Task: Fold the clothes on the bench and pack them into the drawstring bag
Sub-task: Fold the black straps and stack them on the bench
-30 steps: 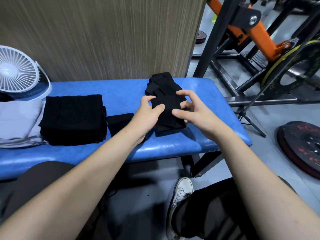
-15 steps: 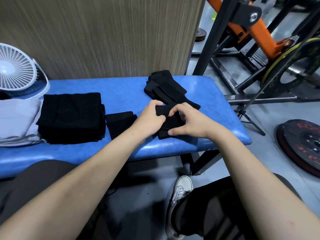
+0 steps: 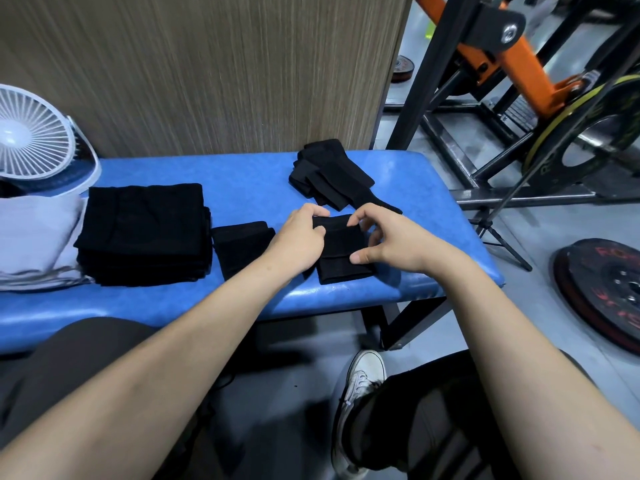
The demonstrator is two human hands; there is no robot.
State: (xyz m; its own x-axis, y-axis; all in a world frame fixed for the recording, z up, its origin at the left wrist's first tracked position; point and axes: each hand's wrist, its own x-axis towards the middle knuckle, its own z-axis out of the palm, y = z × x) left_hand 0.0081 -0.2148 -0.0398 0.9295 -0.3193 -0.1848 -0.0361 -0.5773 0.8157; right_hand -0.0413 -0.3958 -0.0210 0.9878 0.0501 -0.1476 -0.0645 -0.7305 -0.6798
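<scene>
A small folded black cloth [image 3: 341,252] lies near the front edge of the blue bench [image 3: 242,174]. My left hand [image 3: 298,240] grips its left side with curled fingers. My right hand [image 3: 391,242] pinches its right side, fingertips on the far edge and thumb on top. Another small folded black piece [image 3: 239,247] lies just left of my left hand. A bigger stack of folded black clothes [image 3: 145,233] sits further left. Several unfolded black pieces [image 3: 329,174] are piled toward the back right of the bench. No drawstring bag is in sight.
A folded grey garment [image 3: 31,237] lies at the bench's left end, with a white fan [image 3: 31,140] behind it. A wood-grain wall backs the bench. A black and orange gym frame [image 3: 502,64] and a weight plate [image 3: 602,289] stand on the floor at right.
Both hands pulled the small black cloth toward the front edge and folded it into a compact rectangle; the pile behind it now lies apart.
</scene>
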